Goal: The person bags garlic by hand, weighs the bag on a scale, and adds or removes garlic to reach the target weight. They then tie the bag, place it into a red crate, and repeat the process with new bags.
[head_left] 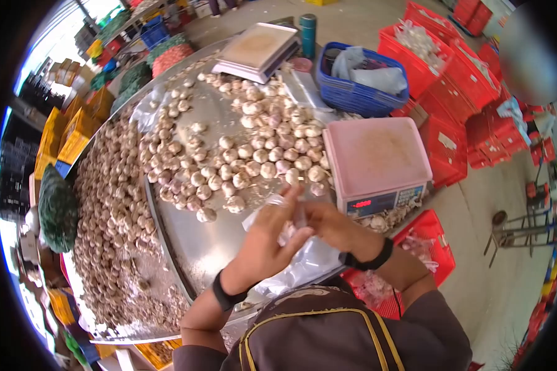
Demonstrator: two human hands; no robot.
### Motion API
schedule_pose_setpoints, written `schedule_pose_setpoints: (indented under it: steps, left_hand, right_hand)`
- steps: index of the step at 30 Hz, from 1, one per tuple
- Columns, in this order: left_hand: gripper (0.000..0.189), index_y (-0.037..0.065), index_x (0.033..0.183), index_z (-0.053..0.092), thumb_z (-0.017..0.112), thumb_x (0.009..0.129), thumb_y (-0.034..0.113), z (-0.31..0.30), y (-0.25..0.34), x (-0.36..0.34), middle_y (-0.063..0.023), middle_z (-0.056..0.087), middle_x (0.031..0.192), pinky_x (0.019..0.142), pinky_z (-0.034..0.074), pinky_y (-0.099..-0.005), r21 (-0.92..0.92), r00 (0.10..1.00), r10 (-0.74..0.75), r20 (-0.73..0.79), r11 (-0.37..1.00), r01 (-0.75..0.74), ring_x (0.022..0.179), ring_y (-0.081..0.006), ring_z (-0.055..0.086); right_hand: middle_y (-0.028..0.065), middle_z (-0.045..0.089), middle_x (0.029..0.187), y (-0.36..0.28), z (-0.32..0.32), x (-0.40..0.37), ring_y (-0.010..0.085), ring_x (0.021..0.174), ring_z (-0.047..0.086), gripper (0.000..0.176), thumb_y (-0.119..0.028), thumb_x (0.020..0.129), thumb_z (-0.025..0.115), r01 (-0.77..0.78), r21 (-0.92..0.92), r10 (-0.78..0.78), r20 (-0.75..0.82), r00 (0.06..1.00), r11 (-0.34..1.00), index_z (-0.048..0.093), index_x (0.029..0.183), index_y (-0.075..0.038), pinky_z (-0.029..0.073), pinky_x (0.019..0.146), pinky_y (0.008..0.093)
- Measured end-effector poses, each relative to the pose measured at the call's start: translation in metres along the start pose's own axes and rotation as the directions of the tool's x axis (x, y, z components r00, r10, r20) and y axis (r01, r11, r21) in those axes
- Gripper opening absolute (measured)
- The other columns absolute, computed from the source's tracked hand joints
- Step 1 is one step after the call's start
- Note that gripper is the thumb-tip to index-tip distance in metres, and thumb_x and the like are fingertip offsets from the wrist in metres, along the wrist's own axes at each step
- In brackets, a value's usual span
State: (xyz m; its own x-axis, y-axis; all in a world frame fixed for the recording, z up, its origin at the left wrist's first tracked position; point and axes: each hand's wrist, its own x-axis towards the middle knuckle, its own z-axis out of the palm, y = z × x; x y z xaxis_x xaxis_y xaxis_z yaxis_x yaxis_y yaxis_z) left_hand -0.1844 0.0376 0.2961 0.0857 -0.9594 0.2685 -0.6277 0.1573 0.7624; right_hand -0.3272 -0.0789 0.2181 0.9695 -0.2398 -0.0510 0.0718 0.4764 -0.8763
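Note:
My left hand [263,238] is over the near part of the metal table, its fingers stretched forward and its thumb out to the right, around a crumpled clear plastic bag [275,200]. My right hand [335,227] meets it from the right, with bent fingers closed on the same bag. Motion blur and the hands hide most of the bag and whatever is in it. Just beyond my fingertips lie loose garlic bulbs [267,170]. A stack of clear plastic bags [306,263] lies under my wrists, against my body.
At right stands a pink-topped digital scale [377,151] with a lit display. Another scale [257,49], a teal bottle [308,36] and a blue basket [362,93] are at the back. More garlic [108,204] fills the left side behind a metal divider [167,247]. Red crates [439,148] stand at right.

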Motion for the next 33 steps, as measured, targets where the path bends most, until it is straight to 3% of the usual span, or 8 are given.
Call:
schedule_pose_setpoints:
  steps: [10, 12, 17, 19, 21, 23, 27, 33]
  left_hand:
    - [0.034, 0.004, 0.113, 0.06, 0.067, 0.082, 0.012, -0.042, -0.056, -0.098, -0.0108, 0.054, 0.057, 0.05, 0.043, -0.0336, -0.04, 0.832, -0.527, 0.176, 0.84, 0.541, 0.048, -0.0191, 0.051]
    - [0.021, 0.003, 0.103, 0.065, 0.065, 0.083, 0.011, -0.036, -0.082, -0.128, -0.0123, 0.057, 0.058, 0.051, 0.043, -0.0314, 0.04, 0.855, -0.512, 0.082, 0.859, 0.51, 0.048, -0.0194, 0.053]
    - [0.016, 0.003, 0.093, 0.069, 0.064, 0.084, 0.015, -0.043, -0.103, -0.166, -0.0139, 0.062, 0.061, 0.053, 0.046, -0.0327, -0.377, 0.905, -0.425, 0.027, 0.834, 0.403, 0.051, -0.0237, 0.059]
    - [0.016, 0.003, 0.097, 0.069, 0.063, 0.085, 0.012, -0.049, -0.113, -0.174, -0.0122, 0.065, 0.066, 0.055, 0.047, -0.0328, -0.217, 0.656, -0.714, 0.244, 0.619, 0.755, 0.055, -0.0243, 0.06]
    - [0.014, 0.003, 0.097, 0.068, 0.062, 0.086, 0.008, -0.056, -0.122, -0.188, -0.0105, 0.067, 0.078, 0.063, 0.048, -0.0322, -0.066, 0.649, -0.725, 0.23, 0.654, 0.754, 0.069, -0.0234, 0.063]
    - [0.011, 0.002, 0.095, 0.067, 0.061, 0.086, 0.005, -0.063, -0.131, -0.199, -0.0125, 0.066, 0.091, 0.072, 0.048, -0.0328, -0.139, 0.931, -0.3, 0.206, 0.933, 0.331, 0.085, -0.0252, 0.062]
    - [0.007, 0.0, 0.088, 0.065, 0.063, 0.086, 0.006, -0.056, -0.12, -0.213, -0.0134, 0.065, 0.106, 0.086, 0.046, -0.0331, -0.414, 0.855, -0.257, 0.451, 0.788, 0.456, 0.102, -0.0247, 0.06]
    - [0.033, 0.005, 0.119, 0.061, 0.06, 0.093, 0.024, -0.055, -0.106, -0.172, -0.0079, 0.062, 0.111, 0.077, 0.047, -0.0317, -0.808, 0.927, -0.231, 0.295, 0.457, 0.371, 0.092, -0.0191, 0.059]
  right_hand:
    - [0.0067, 0.066, 0.085, 0.07, 0.001, 0.04, 0.0156, 0.084, 0.063, 0.015, -0.013, 0.095, 0.052, -0.383, -0.259, 0.414, 0.08, 0.907, 0.887, 0.062, 0.092, -0.002, 0.051, 0.082, 0.0305]
    - [0.0048, 0.066, 0.083, 0.104, -0.024, 0.049, 0.0184, 0.084, 0.065, 0.014, -0.013, 0.095, 0.051, -0.308, 0.578, 0.552, -0.309, 0.775, 0.756, 0.06, 0.098, -0.003, 0.053, 0.082, 0.033]
    - [0.0009, 0.063, 0.078, 0.126, -0.005, 0.054, 0.016, 0.078, 0.065, 0.018, -0.015, 0.096, 0.049, -0.078, 0.713, 0.417, -0.314, 0.853, 0.696, 0.055, 0.108, -0.002, 0.055, 0.079, 0.0303]
    - [0.0001, 0.06, 0.074, 0.114, 0.008, 0.065, 0.0109, 0.073, 0.062, 0.024, -0.015, 0.096, 0.05, 0.016, 0.794, 0.324, -0.266, 0.908, 0.608, 0.053, 0.114, 0.001, 0.055, 0.076, 0.0262]
    - [-0.001, 0.057, 0.071, 0.102, 0.027, 0.06, 0.0072, 0.069, 0.06, 0.03, -0.014, 0.096, 0.051, -0.122, 0.852, 0.365, -0.085, 0.927, 0.509, 0.052, 0.119, 0.004, 0.055, 0.073, 0.024]
    - [0.0005, 0.06, 0.075, 0.092, 0.036, 0.062, 0.0083, 0.066, 0.06, 0.028, -0.013, 0.096, 0.051, -0.235, 0.578, 0.297, -0.013, 0.955, 0.782, 0.055, 0.117, 0.005, 0.056, 0.073, 0.0254]
    - [0.005, 0.068, 0.095, 0.157, -0.027, 0.071, 0.0124, 0.085, 0.067, 0.024, -0.013, 0.095, 0.05, -0.001, 0.615, 0.484, -0.62, 0.618, 0.789, 0.059, 0.113, 0.001, 0.055, 0.081, 0.026]
    - [0.008, 0.06, 0.122, 0.093, 0.054, 0.068, 0.0197, 0.105, 0.062, 0.031, -0.007, 0.093, 0.052, -0.116, 0.438, 0.276, -0.322, 0.906, 0.891, 0.057, 0.123, -0.007, 0.055, 0.084, 0.0319]
